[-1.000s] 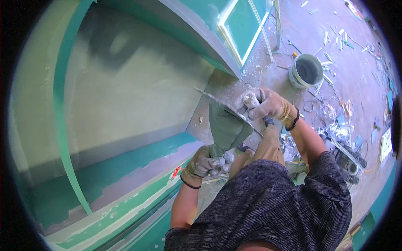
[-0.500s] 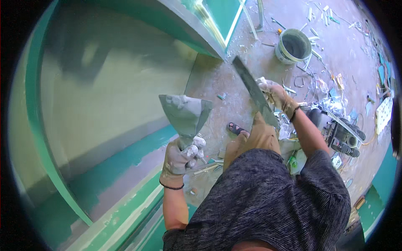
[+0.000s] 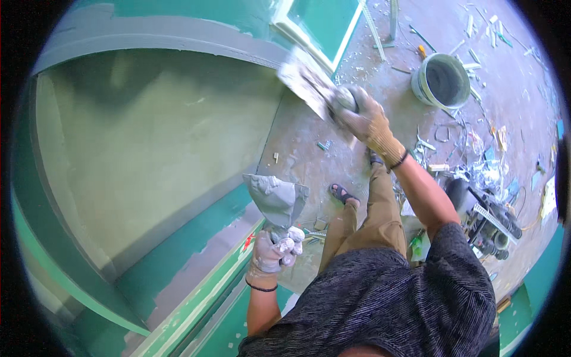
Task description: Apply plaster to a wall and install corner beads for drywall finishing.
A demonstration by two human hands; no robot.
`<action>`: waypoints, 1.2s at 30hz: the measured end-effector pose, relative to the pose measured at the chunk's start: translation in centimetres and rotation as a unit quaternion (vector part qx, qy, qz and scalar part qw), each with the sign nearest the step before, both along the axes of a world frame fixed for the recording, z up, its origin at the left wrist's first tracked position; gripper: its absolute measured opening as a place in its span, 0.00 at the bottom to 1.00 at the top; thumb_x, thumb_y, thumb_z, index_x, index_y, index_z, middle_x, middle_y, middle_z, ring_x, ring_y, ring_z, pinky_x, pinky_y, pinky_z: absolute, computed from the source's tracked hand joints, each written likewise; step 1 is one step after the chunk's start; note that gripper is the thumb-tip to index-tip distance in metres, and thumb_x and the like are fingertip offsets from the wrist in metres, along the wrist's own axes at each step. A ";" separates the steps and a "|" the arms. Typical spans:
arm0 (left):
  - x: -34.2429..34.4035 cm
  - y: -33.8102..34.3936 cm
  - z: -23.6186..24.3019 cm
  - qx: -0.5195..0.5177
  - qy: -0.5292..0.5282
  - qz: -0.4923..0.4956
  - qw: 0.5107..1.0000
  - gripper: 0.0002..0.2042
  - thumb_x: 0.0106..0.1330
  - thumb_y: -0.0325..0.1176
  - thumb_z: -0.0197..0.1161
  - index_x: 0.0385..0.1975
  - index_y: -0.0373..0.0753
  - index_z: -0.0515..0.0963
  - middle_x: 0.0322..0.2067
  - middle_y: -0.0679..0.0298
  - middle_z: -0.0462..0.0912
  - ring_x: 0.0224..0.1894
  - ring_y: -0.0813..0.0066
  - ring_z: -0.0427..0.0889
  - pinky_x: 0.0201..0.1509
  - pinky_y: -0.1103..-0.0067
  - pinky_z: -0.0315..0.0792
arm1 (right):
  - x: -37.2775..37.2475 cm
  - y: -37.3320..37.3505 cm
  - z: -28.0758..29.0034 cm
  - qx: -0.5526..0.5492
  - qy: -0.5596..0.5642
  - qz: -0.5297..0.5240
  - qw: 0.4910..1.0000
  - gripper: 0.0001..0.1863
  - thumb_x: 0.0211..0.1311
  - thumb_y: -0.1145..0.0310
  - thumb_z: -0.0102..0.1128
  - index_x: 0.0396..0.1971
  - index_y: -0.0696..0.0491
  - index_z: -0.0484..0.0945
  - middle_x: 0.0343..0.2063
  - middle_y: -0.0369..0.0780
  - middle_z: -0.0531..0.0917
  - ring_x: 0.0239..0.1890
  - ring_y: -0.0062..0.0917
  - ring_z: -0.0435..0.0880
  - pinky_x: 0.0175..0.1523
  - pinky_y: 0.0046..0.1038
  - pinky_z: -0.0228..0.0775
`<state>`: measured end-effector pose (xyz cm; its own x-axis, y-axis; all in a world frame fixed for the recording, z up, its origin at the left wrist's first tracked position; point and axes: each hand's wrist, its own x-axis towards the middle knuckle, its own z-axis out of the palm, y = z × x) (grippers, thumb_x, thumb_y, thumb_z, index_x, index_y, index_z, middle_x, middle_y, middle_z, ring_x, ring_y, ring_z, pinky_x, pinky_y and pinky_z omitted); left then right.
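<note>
My gloved left hand [image 3: 272,253] grips the handle of a wide putty knife [image 3: 276,196], whose blade is held up and coated with grey compound. My right hand [image 3: 366,122], in a dirty knit glove, is wrapped round the handle of a long, flat trowel [image 3: 300,83], raised above and to the right of the knife. The trowel's face looks pale and smeared, slightly blurred by motion. It overlaps the lower part of a green, white-edged panel [image 3: 315,27]. The two tools are apart.
A curved, part-plastered board structure [image 3: 154,131] with green ledges fills the left. A bucket [image 3: 428,83] with grey residue stands on the littered floor [image 3: 517,83]. A dark machine [image 3: 485,220] with hoses lies at lower right, among scraps. My sandaled foot [image 3: 342,193] is below.
The trowel and knife, close together earlier, have separated. My right hand has moved up and left, turning the trowel's pale face upward; my left hand has dropped slightly. The view has turned.
</note>
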<state>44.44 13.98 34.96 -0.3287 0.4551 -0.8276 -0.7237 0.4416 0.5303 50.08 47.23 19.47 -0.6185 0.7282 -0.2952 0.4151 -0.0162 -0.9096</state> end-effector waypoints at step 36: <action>-7.8 3.9 -34.0 -0.057 -0.021 -0.014 0.998 0.19 0.55 0.32 0.77 0.44 0.28 0.83 0.27 0.57 0.87 0.21 0.77 0.81 0.20 0.81 0.70 | -8.3 2.5 -49.5 0.110 0.025 0.038 0.993 0.20 0.66 0.57 0.66 0.56 0.47 0.83 0.44 0.47 0.89 0.44 0.39 0.90 0.53 0.37 0.80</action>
